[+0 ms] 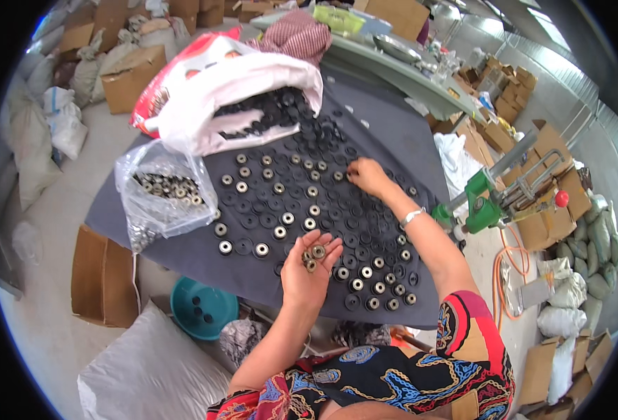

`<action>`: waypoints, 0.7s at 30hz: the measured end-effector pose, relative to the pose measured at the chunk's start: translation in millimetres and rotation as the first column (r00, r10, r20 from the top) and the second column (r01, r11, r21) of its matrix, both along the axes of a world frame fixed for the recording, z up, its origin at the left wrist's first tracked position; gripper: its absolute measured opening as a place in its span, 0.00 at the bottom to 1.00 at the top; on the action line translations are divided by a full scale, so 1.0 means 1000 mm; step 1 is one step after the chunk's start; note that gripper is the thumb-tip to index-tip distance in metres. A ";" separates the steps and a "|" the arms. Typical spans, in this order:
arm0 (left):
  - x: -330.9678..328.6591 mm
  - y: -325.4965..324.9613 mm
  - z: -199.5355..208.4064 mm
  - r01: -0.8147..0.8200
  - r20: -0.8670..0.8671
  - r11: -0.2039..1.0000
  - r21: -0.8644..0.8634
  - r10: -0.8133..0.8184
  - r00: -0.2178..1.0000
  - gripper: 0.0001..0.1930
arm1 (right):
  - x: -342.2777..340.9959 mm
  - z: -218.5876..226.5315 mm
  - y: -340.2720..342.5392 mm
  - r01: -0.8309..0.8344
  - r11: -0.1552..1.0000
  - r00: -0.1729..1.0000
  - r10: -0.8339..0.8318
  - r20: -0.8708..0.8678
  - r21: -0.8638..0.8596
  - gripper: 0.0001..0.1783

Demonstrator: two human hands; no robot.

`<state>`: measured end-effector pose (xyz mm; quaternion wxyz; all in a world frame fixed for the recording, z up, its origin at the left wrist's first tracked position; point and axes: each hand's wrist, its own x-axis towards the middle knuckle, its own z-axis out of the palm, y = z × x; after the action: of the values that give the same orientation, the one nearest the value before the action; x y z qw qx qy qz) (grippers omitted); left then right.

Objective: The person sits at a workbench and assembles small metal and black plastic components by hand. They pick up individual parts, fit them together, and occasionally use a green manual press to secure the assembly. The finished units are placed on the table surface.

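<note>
My left hand [307, 269] is palm up with its fingers half curled, cradling several small metal bearings [314, 256]. My right hand [369, 176] reaches to the far right part of the cloth-covered table. Its fingertips are pinched down among the black plastic wheels [352, 240], next to a wheel with a bearing [338, 176] at its centre. What the pinch holds is hidden by the fingers. Black wheels lie spread over the dark grey cloth [183, 262]. Many have a shiny bearing in the middle; others have dark centres.
A white and red sack [183, 105] spills black wheels at the back. Left of them sits a clear plastic bag [162, 150] of bearings. A green metal hand press [482, 199] stands to the right. Below the table edge are a teal basin [183, 308] and a cardboard box [99, 280].
</note>
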<state>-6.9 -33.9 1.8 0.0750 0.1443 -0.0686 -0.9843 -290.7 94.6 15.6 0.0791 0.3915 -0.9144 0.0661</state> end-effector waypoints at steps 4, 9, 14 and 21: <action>0.003 -0.003 0.003 -0.078 0.020 0.997 0.020 0.078 0.997 0.25 | 0.067 0.032 -0.017 -0.183 0.976 0.962 0.154 -0.226 -0.114 0.10; 0.003 -0.010 -0.005 -0.127 0.021 0.992 -0.021 0.128 0.992 0.26 | 0.197 0.067 -0.043 -0.540 0.813 0.813 0.571 0.112 -0.218 0.11; 0.003 -0.006 -0.001 -0.044 -0.008 0.999 -0.027 0.044 0.999 0.25 | 0.225 0.040 -0.037 -0.595 0.795 0.797 0.602 0.038 -0.113 0.17; 0.010 -0.009 0.010 -0.040 -0.022 0.999 -0.001 0.040 0.999 0.24 | 0.229 0.045 -0.041 -0.612 0.781 0.786 0.619 0.019 -0.127 0.12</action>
<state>2.8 -42.9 11.7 0.0955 0.1347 -0.0656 -0.9841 -62.1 53.4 60.9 0.0483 0.6610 -0.7333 0.1520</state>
